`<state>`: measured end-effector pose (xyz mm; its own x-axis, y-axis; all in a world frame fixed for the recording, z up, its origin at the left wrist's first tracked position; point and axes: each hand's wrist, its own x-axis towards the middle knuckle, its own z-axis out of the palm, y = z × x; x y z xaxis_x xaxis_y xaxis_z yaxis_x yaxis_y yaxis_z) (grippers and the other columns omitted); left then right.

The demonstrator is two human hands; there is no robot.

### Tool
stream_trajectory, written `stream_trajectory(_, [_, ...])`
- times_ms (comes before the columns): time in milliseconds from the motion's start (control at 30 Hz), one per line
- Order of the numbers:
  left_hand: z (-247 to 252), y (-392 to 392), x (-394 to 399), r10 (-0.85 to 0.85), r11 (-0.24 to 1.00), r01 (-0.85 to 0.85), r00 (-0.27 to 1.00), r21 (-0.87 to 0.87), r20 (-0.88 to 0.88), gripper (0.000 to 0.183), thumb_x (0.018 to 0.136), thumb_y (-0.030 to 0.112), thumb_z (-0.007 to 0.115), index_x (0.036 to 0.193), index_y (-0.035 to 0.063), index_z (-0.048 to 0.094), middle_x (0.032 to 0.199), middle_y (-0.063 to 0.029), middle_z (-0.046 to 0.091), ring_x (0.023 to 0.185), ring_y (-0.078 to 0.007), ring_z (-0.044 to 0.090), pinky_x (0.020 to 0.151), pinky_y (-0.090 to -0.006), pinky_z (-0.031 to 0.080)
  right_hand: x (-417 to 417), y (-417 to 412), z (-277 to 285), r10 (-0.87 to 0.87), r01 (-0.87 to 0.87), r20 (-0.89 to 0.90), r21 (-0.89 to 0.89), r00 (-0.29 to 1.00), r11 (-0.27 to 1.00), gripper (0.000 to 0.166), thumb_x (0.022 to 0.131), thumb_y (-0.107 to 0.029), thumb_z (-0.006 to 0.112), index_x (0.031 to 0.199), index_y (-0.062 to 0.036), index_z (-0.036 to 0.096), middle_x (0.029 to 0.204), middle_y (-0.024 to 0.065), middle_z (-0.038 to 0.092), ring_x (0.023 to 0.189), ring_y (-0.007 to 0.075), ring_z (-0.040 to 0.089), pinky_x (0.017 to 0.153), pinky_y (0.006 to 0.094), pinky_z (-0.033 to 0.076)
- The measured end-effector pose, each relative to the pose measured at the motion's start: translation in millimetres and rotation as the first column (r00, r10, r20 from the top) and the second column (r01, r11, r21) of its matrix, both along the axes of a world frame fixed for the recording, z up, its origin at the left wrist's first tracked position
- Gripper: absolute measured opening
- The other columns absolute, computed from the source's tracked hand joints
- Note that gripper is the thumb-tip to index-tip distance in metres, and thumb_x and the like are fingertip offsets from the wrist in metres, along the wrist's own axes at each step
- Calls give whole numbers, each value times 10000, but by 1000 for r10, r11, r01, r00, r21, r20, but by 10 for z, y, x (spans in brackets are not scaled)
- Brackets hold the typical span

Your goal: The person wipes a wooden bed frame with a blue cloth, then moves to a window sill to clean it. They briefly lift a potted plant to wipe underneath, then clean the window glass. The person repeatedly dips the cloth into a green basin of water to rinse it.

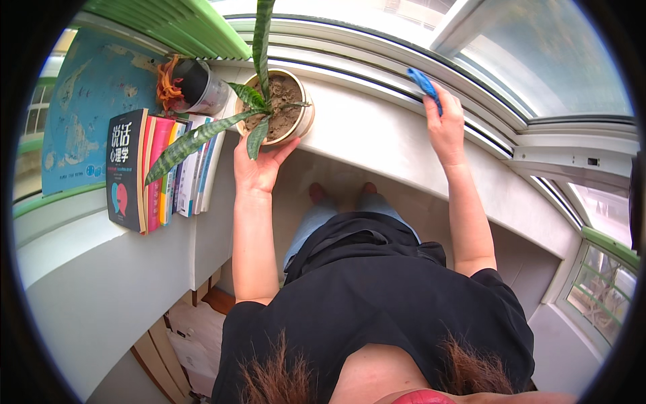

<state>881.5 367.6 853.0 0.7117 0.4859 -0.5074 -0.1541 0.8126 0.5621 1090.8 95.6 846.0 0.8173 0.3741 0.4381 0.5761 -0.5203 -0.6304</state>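
My left hand [260, 169] is at the near side of a round cream plant pot [307, 108], thumb and fingers spread against its wall. In the pot's dry brown soil [285, 98] stands a snake plant [199, 141] with several banded green leaves, one of them hanging over the books. My right hand [446, 126] pinches a folded blue cloth [426, 88] between thumb and fingers. It is above the white window sill [366, 121], close to the sliding window's track [353, 76]. Whether the cloth touches the track I cannot tell.
A row of upright books [161, 166] stands left of the plant. Behind them are a second pot [209, 91] with a wilted orange plant [169, 83] and a worn blue board [101, 101]. A green ribbed panel [166, 28] borders the window. An open window sash [560, 60] is at right.
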Motion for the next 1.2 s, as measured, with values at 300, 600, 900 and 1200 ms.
stream_trajectory(300, [149, -190, -890, 245, 968, -249, 963, -20, -112, 469, 929, 175, 508, 1380, 114, 394, 1328, -186, 476, 1152, -467, 523, 891, -623, 520, -439, 1212, -229, 518, -458, 171, -296, 838, 838, 477, 852, -215, 667, 1303, -124, 539, 1332, 133, 540, 1236, 341, 488, 1027, 451, 362])
stream_trajectory(600, [112, -426, -1485, 446, 894, -447, 890, 10, -93, 491, 930, 167, 512, 1389, 102, 350, 1309, -197, 492, 1111, -471, 555, 872, -604, 535, -762, 2217, -727, 520, -412, 105, -486, 848, 770, 761, 893, -529, 527, 1450, -44, 344, 1504, 258, 277, 1393, 409, 265, 1127, 500, 215])
stream_trajectory(900, [172, -393, -1577, 476, 879, -477, 875, 10, -86, 470, 937, 153, 488, 1383, 111, 346, 1316, -190, 492, 1120, -463, 554, 876, -607, 530, -1019, 2793, -725, 586, -430, 186, -514, 789, 742, 587, 897, -486, 536, 1379, -158, 466, 1460, 178, 390, 1344, 391, 348, 1080, 515, 265])
stream_trajectory(1200, [166, -227, -1562, 428, 904, -424, 894, 61, -134, 454, 941, 142, 469, 1379, 114, 351, 1305, -175, 508, 1102, -437, 575, 868, -593, 538, -1122, 2565, -717, 679, -582, 191, -385, 709, 717, 439, 863, -236, 637, 1294, -215, 559, 1401, 83, 494, 1277, 318, 460, 1023, 473, 353])
